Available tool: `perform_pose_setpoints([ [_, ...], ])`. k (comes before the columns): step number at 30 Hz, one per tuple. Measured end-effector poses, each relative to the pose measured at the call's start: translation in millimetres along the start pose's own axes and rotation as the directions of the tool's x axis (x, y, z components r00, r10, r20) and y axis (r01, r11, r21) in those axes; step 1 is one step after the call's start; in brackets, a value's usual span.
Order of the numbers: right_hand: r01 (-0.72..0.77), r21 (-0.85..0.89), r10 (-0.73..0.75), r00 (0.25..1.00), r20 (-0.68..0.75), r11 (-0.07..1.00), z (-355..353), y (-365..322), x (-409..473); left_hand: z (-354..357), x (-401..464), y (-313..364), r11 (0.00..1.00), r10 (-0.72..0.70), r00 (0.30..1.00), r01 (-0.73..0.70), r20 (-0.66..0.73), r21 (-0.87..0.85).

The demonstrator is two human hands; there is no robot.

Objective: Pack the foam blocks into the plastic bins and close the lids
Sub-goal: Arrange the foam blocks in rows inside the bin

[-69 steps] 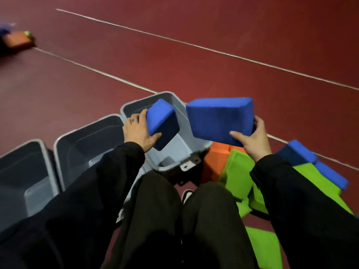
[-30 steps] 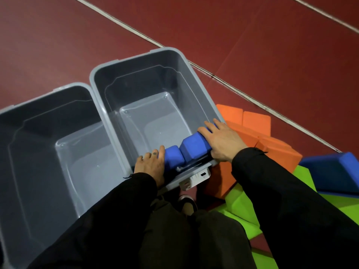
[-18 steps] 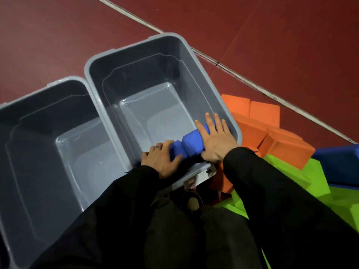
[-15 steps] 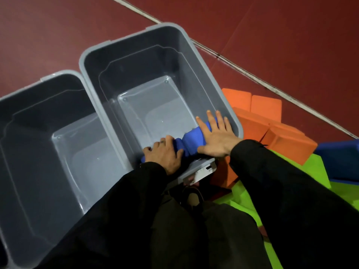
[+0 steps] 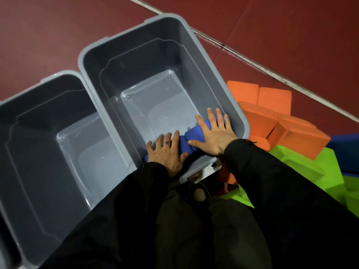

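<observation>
Two blue foam blocks [image 5: 195, 135] lie side by side against the near wall inside the right grey plastic bin [image 5: 209, 63]. My left hand [image 5: 166, 153] lies flat on the left block, fingers straight and spread. My right hand [image 5: 213, 133] presses flat on the right block, fingers extended toward the far side. Both blocks are mostly hidden under my hands. A second grey bin [image 5: 11, 105] stands directly to the left with nothing visible inside. No lid is in view.
Orange foam blocks [image 5: 272, 117] are piled right of the bin, with green blocks [image 5: 297, 167] nearer me and a blue block [image 5: 347, 140] at the right edge. A white latch [image 5: 202, 171] sits on the bin's near end. The floor is dark red with pale lines.
Both hands carried the blue blocks from above the bins down into the right bin. Since half a second ago my hands have pushed the blocks lower and flattened on them.
</observation>
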State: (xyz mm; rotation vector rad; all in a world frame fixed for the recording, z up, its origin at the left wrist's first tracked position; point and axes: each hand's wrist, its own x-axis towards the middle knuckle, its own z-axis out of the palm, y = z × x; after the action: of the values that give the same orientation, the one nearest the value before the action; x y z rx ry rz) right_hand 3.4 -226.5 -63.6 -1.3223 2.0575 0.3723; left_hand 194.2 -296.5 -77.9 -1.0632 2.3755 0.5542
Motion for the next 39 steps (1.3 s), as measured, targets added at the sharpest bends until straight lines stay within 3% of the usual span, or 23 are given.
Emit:
perform_pose_setpoints([
  [7,0.050,0.029,-0.046,0.994,-0.101,0.998,3.1,13.4,-37.9,-1.9,-25.6,10.3,0.996,0.058,0.994,-0.052,0.094,-0.072],
  [13,0.115,0.150,-0.064,0.949,-0.309,0.982,-6.4,20.3,-64.9,-12.6,-19.7,5.0,0.993,0.079,0.995,-0.083,-0.053,-0.079],
  [18,0.133,0.347,0.064,0.862,-0.503,0.928,5.1,39.3,-114.1,-13.0,-38.2,29.3,0.984,0.160,0.959,-0.173,-0.235,-0.033],
  [21,0.096,0.507,0.242,0.794,-0.558,0.857,25.8,64.7,-158.2,-30.1,-52.0,67.9,0.961,0.259,0.932,-0.274,-0.253,-0.027],
  [27,-0.118,0.821,0.680,0.632,-0.371,0.559,86.2,147.1,-239.0,-76.5,-56.4,155.1,0.847,0.494,0.865,-0.502,0.091,0.176],
  [30,-0.156,0.925,0.809,0.548,-0.212,0.348,126.5,169.0,-280.2,-71.1,-50.4,205.7,0.763,0.567,0.810,-0.584,0.147,0.275],
  [35,-0.312,0.937,0.756,0.649,0.090,0.157,195.6,169.2,-328.6,-27.2,-60.1,285.9,0.661,0.674,0.721,-0.686,0.162,0.305],
  [37,-0.319,0.943,0.728,0.668,0.153,0.094,217.8,162.0,-335.0,-0.2,-63.8,300.3,0.651,0.665,0.725,-0.681,0.182,0.336],
  [39,-0.286,0.958,0.750,0.640,0.169,0.028,235.2,155.6,-340.5,20.4,-63.5,306.7,0.671,0.602,0.762,-0.645,0.241,0.366],
])
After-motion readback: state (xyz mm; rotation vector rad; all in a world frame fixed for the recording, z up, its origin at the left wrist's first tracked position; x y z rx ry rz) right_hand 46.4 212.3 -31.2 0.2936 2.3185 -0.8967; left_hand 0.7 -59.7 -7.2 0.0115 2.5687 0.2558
